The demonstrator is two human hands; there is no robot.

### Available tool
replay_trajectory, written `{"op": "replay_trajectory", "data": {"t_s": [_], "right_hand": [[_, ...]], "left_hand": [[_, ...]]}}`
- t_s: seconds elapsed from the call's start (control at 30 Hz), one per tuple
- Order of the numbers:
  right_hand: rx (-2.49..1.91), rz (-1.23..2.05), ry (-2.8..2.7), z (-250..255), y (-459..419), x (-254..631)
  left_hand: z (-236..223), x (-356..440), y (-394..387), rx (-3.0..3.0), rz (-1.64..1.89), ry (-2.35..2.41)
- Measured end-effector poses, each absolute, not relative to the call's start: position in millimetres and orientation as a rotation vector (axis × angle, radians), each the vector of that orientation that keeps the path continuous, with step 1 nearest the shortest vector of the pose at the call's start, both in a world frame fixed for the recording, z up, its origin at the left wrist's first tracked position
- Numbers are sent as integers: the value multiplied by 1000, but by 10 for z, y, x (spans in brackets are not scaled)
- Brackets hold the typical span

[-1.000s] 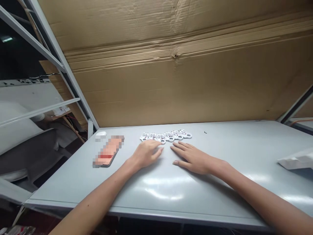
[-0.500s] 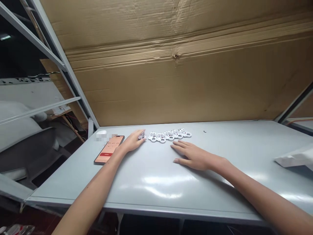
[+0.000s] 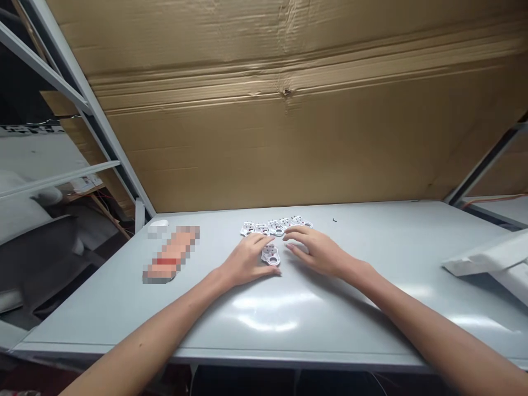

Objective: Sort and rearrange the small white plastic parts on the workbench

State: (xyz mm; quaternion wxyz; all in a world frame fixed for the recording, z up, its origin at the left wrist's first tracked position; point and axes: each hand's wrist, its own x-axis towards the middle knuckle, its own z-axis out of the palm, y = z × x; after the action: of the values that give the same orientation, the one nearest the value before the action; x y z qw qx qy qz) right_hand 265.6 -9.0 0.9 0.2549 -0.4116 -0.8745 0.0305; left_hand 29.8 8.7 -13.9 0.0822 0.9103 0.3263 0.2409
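Where the near white tag (image 3: 271, 256) sits: just in front of the others, right in the mouth of the left hand (image 3: 246, 261). Looks flat on the grey tabletop (image 3: 198, 330), though can't swear it isn't lifted a hair.

Long axis: pretty much front to back, round hole toward the person, printed end toward the row of white tags (image 3: 261, 229).

Left hand: nearer of the two, easily. It reaches in from the tag's left, index finger by the far end and thumb by the near edge, so the piece is straddled along its length. Half-curled, about one tag's length of gap; can't tell if it's actually pinching or only bracketing.

Right hand (image 3: 315, 250): off to the tag's right, close but apart. Fingers loosely spread, nothing in them that I can see, fingertips up by the row's right end and hiding a bit of it.

Row: five tags by my count, side by side just behind the near one.

Left side of the table: pixelated orange slab (image 3: 173, 254), phone-ish, with a small white object (image 3: 159, 224) behind it.

Right side: dark scrap (image 3: 334, 220) toward the back, white sheet (image 3: 487, 256) further out.

Backdrop: creased cardboard (image 3: 309, 148).
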Motion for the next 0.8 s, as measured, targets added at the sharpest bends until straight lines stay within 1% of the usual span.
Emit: {"op": "replay_trajectory", "data": {"t_s": [0.13,0.23,0.43,0.57,0.8], "right_hand": [[-987,50,-2354,-62,-110,2558],[-987,68,-2339,-114,-118,2493],[-1025,158,-2299,-172,-86,2507],[-967,220,-2319,-159,-85,2511],[-928,38,-2407,-174,-49,2471]], "left_hand": [[-92,243,102,2729,656,1041],[-83,236,101,2720,601,1053],[-149,296,70,2656,683,1026],[-131,308,55,2666,657,1006],[-101,333,23,2657,661,1049]]}}
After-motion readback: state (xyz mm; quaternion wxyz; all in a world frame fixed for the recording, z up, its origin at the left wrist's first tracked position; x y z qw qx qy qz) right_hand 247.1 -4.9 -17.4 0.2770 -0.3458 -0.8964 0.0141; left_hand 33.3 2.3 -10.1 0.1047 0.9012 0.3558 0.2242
